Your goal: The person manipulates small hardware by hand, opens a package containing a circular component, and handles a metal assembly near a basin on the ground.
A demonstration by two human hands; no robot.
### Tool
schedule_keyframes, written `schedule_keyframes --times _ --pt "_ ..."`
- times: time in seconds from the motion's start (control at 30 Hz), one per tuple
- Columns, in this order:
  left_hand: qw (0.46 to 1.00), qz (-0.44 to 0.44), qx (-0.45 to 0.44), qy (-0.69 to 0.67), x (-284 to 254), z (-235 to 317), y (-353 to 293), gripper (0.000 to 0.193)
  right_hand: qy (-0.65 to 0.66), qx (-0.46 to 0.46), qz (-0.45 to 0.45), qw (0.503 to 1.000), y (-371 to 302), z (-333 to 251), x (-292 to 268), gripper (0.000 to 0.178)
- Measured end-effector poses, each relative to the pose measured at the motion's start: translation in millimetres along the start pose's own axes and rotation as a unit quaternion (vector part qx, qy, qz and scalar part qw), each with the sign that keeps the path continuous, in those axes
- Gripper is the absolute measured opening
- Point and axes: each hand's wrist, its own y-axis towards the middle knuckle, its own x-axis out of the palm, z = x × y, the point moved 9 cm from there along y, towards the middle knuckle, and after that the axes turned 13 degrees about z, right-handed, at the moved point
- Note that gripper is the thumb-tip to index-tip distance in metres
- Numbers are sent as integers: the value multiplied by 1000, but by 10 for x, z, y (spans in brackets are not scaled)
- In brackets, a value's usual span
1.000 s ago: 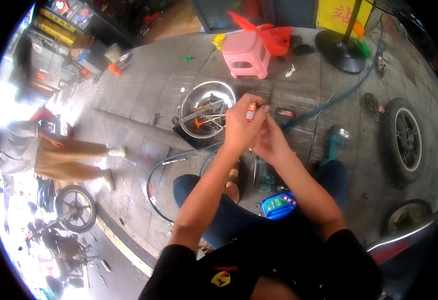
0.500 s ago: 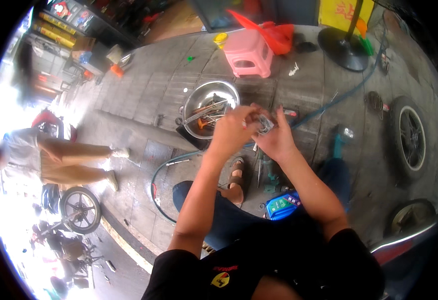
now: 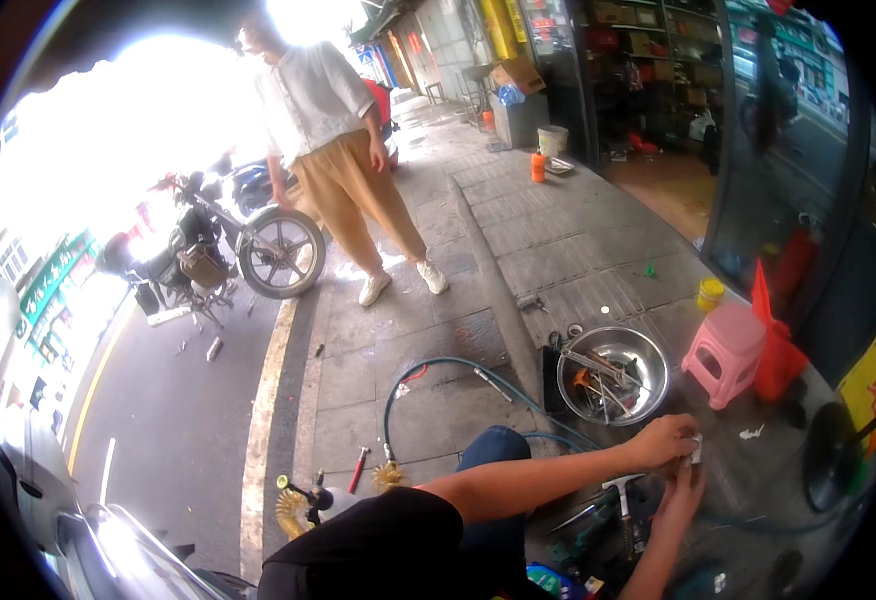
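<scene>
Head view: a yellow sign (image 3: 870, 385) stands right of the metal basin (image 3: 613, 375), past the pink stool (image 3: 726, 352); a small yellow tub (image 3: 709, 293) sits behind the stool. The basin holds tools. Just in front of the basin, the left hand (image 3: 666, 438) and right hand (image 3: 680, 492) pinch a small pale part (image 3: 696, 450) between their fingertips.

View swung up and to the left: hands (image 3: 673, 465) now low at the right edge instead of centre, still pinching a small pale piece (image 3: 696, 448). Standing person (image 3: 343, 150) and motorcycle (image 3: 218, 250) now upper left, upright. Metal basin (image 3: 613, 375) and pink stool (image 3: 723, 350) shifted right.
</scene>
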Motion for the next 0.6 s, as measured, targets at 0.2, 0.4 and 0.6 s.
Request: schedule_keyframes --times 0.2,0.4,0.6 --pt "981 -42 -147 -116 183 -158 17 28 -110 -79 76 988 199 -268 -129 46" --pt "986 -74 -114 -93 116 -139 -35 27 -111 -61 123 984 206 -198 -212 47" --pt "992 -90 -47 -71 453 299 35 18 -230 -147 146 951 247 -662 -543 45"
